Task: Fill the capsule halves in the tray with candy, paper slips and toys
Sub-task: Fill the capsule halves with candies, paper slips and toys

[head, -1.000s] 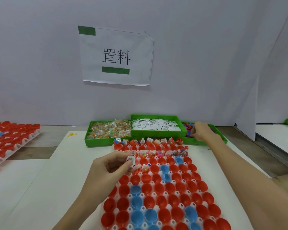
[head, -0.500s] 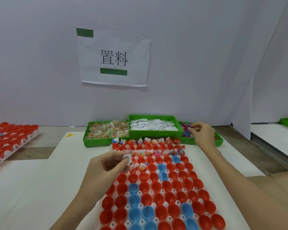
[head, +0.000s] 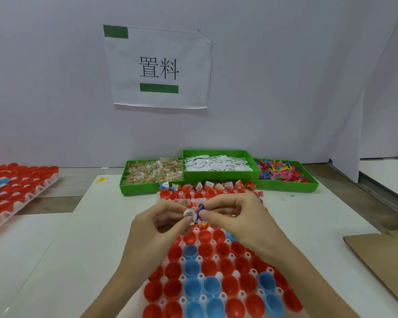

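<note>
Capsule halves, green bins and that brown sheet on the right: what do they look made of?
Capsule halves: probably thin moulded plastic, glossy; highlights show inside the cups.
Green bins: likely rigid plastic, smooth and evenly coloured, with moulded rims.
Brown sheet: looks like cardboard, matte tan with a creased flap.

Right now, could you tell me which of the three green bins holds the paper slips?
The middle green bin, filled with white paper slips; the left bin holds wrapped candy, the right bin colourful toys.
</note>
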The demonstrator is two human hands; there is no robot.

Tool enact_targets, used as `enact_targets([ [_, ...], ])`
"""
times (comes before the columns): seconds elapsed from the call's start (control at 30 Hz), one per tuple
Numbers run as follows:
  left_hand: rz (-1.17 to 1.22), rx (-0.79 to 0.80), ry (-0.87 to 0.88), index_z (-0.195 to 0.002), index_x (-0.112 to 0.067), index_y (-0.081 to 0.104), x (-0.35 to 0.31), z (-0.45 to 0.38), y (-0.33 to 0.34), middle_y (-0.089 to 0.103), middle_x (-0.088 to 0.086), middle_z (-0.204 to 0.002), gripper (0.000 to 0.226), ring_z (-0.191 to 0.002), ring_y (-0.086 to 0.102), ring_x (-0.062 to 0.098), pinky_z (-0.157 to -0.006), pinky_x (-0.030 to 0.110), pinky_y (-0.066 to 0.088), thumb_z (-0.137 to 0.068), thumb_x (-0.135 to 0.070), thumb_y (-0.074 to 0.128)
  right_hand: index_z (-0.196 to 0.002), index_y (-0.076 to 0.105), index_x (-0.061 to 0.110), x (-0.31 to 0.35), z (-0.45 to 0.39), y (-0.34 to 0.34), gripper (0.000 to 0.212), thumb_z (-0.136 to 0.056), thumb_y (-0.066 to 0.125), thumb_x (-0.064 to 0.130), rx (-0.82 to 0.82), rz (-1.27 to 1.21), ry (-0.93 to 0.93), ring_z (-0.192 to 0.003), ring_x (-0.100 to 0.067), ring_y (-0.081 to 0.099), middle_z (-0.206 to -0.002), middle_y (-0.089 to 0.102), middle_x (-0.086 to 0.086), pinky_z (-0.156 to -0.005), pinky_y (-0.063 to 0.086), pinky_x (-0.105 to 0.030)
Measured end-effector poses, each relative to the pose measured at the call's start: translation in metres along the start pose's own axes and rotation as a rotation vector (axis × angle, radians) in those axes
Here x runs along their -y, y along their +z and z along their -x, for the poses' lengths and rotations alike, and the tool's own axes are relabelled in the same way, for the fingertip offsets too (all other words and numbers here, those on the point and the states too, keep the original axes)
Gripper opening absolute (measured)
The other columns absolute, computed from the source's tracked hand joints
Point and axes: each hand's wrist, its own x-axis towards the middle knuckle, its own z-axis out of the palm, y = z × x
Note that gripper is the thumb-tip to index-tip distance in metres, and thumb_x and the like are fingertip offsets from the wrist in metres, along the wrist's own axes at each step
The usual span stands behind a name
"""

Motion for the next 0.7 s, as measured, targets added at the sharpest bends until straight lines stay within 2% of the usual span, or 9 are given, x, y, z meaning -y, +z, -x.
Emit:
enact_targets([
  [0.1,0.045,0.064,-0.009,-0.094,-0.03,0.079,0.001,0.003,0.004,0.08,0.003,-0.087,0.017,-0.08,0.078,0.021,-0.074,0.024,0.062,-0.08,-0.021,0.083,-0.098,0.08,0.024,-0.001,0.003,0.007,0.013,-0.086,0.081,0.019,0.018,0.109,-0.076,-0.087,-0.007,0.075,-0.089,0.078,0.009,-0.079,0.058,-0.02],
  [0.23,0.123,0.098,-0.063,-0.096,-0.026,0.08,0.003,0.003,0.008,0.08,0.007,-0.09,0.016,-0.083,0.078,0.027,-0.077,0.029,0.063,-0.082,-0.021,0.082,-0.105,0.075,0.031,-0.008,0.003,0.001,0.026,-0.082,0.085,0.026,-0.051,0.187,-0.08,-0.083,-0.009,0.073,-0.084,0.075,0.006,-0.078,0.06,-0.027],
  [0.37,0.187,0.1,-0.1,-0.1,-0.021,0.081,0.003,-0.001,0.012,0.08,0.01,-0.094,0.017,-0.087,0.078,0.028,-0.078,0.029,0.063,-0.083,-0.018,0.081,-0.101,0.079,0.028,-0.014,0.0,-0.01,0.019,-0.084,0.084,0.022,-0.037,0.162,-0.09,-0.083,-0.01,0.073,-0.086,0.075,0.007,-0.078,0.06,-0.026],
  [0.47,0.178,0.159,-0.087,-0.103,-0.022,0.081,-0.004,-0.009,0.017,0.08,0.008,-0.098,0.019,-0.091,0.078,0.028,-0.08,0.025,0.062,-0.084,-0.02,0.081,-0.099,0.08,0.028,-0.017,-0.004,-0.019,0.017,-0.084,0.083,0.02,-0.059,0.167,-0.125,-0.085,-0.01,0.074,-0.088,0.077,0.008,-0.078,0.06,-0.024],
  [0.6,0.047,0.304,-0.073,-0.107,-0.022,0.08,-0.016,-0.033,0.022,0.08,0.001,-0.099,0.018,-0.093,0.078,0.02,-0.082,0.024,0.061,-0.089,-0.021,0.076,-0.094,0.079,0.023,-0.024,-0.009,-0.035,0.013,-0.083,0.083,0.016,-0.116,0.127,-0.115,-0.086,-0.01,0.075,-0.089,0.078,0.007,-0.079,0.059,-0.021],
  [0.7,-0.272,0.305,0.052,-0.1,-0.024,0.08,-0.018,-0.054,0.03,0.079,-0.013,-0.09,0.011,-0.087,0.075,0.003,-0.081,0.013,0.056,-0.09,-0.019,0.077,-0.091,0.079,0.021,-0.031,-0.011,-0.042,0.012,-0.083,0.084,0.014,-0.139,0.133,-0.076,-0.084,-0.009,0.075,-0.087,0.078,0.007,-0.078,0.058,-0.019],
])
